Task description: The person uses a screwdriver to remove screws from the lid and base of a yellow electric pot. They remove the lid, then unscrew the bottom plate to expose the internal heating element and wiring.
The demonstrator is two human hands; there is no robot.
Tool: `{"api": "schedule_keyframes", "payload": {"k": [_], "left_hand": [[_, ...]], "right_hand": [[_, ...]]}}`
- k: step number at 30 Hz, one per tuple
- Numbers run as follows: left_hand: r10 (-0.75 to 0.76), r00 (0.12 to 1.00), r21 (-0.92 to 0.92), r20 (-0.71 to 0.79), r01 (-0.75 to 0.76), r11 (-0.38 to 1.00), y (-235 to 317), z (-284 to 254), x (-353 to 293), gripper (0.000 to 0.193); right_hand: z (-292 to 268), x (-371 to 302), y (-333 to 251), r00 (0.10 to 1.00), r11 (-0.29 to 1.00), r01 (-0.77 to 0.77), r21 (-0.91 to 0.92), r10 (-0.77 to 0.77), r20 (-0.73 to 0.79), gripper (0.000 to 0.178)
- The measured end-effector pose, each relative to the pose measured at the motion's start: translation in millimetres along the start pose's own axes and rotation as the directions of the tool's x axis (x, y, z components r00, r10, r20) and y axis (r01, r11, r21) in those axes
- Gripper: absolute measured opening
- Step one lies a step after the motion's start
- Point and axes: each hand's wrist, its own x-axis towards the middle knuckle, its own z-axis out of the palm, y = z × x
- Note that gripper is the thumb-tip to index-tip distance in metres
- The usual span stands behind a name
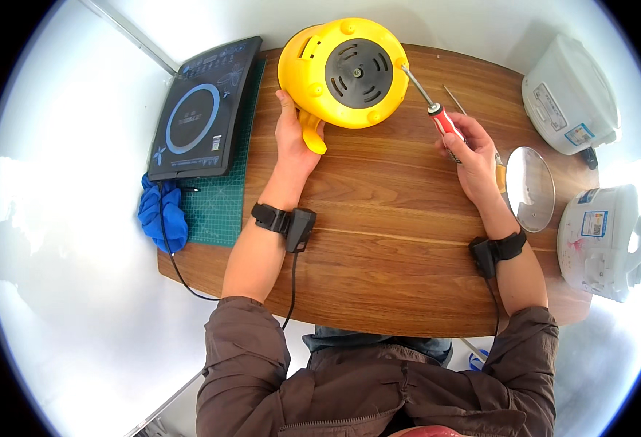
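My left hand [296,135] grips the handle of a yellow appliance [302,73] near the table's far edge. Its underside is turned toward me, showing a slotted dark grey disc with a screw in the middle and several small round feet on the yellow rim. Closed around a screwdriver [444,125] with a red handle is my right hand [473,153]. The metal shaft points up and left, its tip at the foot on the rim's right side; whether it touches a screw there I cannot tell.
At the left, a black induction cooktop [189,120] leans over a green cutting mat [215,218], beside a blue cloth [162,217]. Two white rice cookers [568,102] stand at the right. Near my right wrist is a glass lid [532,191]. A thin rod [454,100] lies behind the screwdriver.
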Motion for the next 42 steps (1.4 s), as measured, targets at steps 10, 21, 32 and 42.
{"api": "schedule_keyframes", "payload": {"k": [10,21,32,42], "left_hand": [[0.201,0.976,0.212,0.079,-0.214,0.954,0.4,-3.5,4.1,0.059],[0.263,0.963,0.426,0.063,-0.265,0.865,-4.8,-3.4,-1.2,0.064],[0.273,0.959,0.439,0.081,-0.280,0.854,-3.6,-3.8,-0.2,0.065],[0.268,0.960,0.424,0.084,-0.278,0.862,-5.7,-4.4,1.5,0.069]], "right_hand": [[3.4,-5.9,-7.6,0.998,0.988,-0.061,-0.141,0.060,-0.009,0.028],[3.8,-5.1,-7.9,0.998,0.954,0.049,-0.295,-0.060,-0.026,0.028],[3.3,-3.5,-10.6,0.999,0.938,-0.013,-0.346,-0.004,-0.047,0.028],[2.3,-3.2,-9.5,0.998,0.948,-0.018,-0.319,0.000,-0.056,0.027]]}}
